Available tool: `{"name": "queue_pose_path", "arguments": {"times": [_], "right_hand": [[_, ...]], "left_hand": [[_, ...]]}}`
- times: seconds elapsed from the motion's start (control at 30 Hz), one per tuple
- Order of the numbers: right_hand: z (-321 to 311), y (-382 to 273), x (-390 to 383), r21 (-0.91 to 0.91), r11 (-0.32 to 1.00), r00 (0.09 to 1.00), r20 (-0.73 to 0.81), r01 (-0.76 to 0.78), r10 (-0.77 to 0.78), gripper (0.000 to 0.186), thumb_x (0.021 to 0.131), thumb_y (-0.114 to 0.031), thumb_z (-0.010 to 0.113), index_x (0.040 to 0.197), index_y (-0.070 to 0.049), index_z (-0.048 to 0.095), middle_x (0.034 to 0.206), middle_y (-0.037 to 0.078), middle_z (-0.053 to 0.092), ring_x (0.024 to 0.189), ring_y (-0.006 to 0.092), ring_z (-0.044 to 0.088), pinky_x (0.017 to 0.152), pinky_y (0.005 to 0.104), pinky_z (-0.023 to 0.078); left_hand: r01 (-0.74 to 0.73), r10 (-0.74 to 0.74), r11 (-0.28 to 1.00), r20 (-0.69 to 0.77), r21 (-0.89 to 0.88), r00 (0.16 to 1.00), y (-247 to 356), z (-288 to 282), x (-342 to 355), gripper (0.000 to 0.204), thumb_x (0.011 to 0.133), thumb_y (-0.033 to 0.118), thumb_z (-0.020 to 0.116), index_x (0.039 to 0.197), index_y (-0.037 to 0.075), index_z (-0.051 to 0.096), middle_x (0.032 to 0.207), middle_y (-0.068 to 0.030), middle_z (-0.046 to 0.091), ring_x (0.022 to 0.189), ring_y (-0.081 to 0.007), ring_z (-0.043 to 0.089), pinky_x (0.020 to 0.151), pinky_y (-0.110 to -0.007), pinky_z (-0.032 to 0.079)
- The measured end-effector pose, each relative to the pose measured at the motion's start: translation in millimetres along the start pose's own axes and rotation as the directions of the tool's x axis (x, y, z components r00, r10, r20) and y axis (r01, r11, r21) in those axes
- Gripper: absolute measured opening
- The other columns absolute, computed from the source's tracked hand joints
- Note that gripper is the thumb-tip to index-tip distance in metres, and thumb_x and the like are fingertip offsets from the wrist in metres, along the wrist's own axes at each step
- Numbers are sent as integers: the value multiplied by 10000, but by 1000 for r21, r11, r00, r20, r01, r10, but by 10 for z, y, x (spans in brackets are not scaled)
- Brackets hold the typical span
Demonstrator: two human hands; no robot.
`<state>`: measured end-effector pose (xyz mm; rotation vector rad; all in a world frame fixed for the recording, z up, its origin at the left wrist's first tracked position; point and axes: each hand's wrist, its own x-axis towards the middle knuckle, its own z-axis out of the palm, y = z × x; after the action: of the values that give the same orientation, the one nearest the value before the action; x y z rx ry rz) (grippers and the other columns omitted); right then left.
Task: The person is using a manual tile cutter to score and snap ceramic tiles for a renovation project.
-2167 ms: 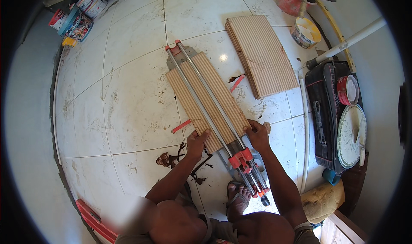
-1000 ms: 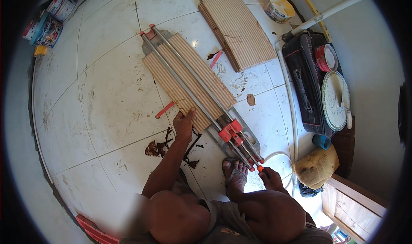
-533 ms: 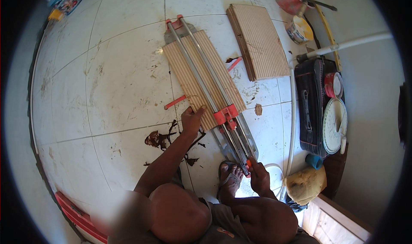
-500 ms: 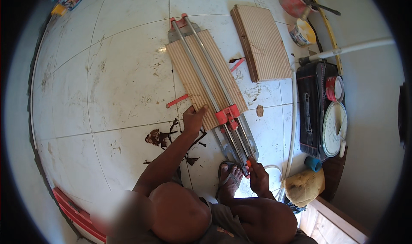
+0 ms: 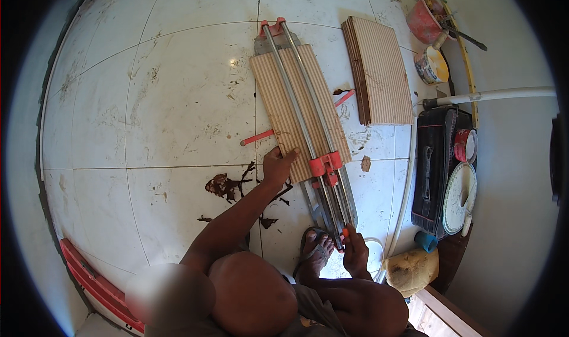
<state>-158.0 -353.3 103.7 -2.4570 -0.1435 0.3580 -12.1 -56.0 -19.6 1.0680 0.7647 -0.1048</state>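
A manual tile cutter (image 5: 294, 103) with two steel rails and red end pieces lies lengthwise on the floor. Under its rails rests a beige ribbed tile (image 5: 274, 94), slightly askew to them. My left hand (image 5: 277, 168) grips the tile's near left edge, thumb on top, its other fingers partly hidden. Close to the tile's near end sits the red carriage (image 5: 326, 164). My right hand (image 5: 355, 251) is closed round the lever's orange-tipped handle (image 5: 345, 233), low at the cutter's near end. Beside that end stands my sandalled foot (image 5: 316, 248).
Stacked ribbed tiles (image 5: 382, 70) lie right of the cutter. Along the right wall are a red bucket (image 5: 424, 20), a yellow-filled tub (image 5: 435, 66), a black case (image 5: 425, 159) and a white pipe (image 5: 498, 94). Dark scraps (image 5: 222, 186) litter the floor; a red object (image 5: 98, 283) lies lower left.
My view has shifted, so the cutter, tile and stack appear farther right. Both hands keep their holds, and the carriage stays near the tile's near end.
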Motion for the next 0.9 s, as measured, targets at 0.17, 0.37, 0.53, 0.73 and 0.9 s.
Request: {"name": "queue_pose_path", "arguments": {"times": [0.17,0.37,0.53,0.73,0.9], "right_hand": [[-50,-51,9,100,995,999,30,-24,22,337,1034,-148,532,1353,-56,587,907,177,671,764,310,708,629,393,568],[-56,-16,6,101,994,999,12,37,-38,338,1030,-117,527,1356,-49,583,918,184,674,765,306,707,641,387,573],[27,72,-11,90,996,999,27,-25,23,351,1021,-107,526,1366,-67,580,925,192,670,766,343,700,638,410,560],[17,67,-9,22,999,999,45,-31,30,387,1000,-121,549,1385,-91,570,959,202,666,770,395,687,640,446,552],[-38,-48,16,-83,997,998,56,-10,15,395,991,-30,528,1384,-48,565,892,178,674,739,293,704,617,380,559]], "left_hand": [[-39,38,999,-24,-34,999,-21,23,-4,231,884,197,800,949,6,688,831,-47,704,708,-96,623,668,-266,498],[-21,20,999,-29,-50,999,-28,23,12,232,885,202,800,944,9,685,830,-46,701,708,-94,619,665,-259,490],[-12,12,1000,3,-12,1000,-9,-9,12,254,887,201,799,1001,6,682,890,-51,708,762,-101,639,691,-269,505],[11,-11,999,27,31,1000,-13,-36,26,285,894,212,796,1045,3,675,933,-50,706,803,-106,649,720,-277,516],[-16,16,1000,41,-4,999,16,-23,9,293,899,237,795,1044,11,676,919,-43,698,799,-102,637,729,-276,508]]}}
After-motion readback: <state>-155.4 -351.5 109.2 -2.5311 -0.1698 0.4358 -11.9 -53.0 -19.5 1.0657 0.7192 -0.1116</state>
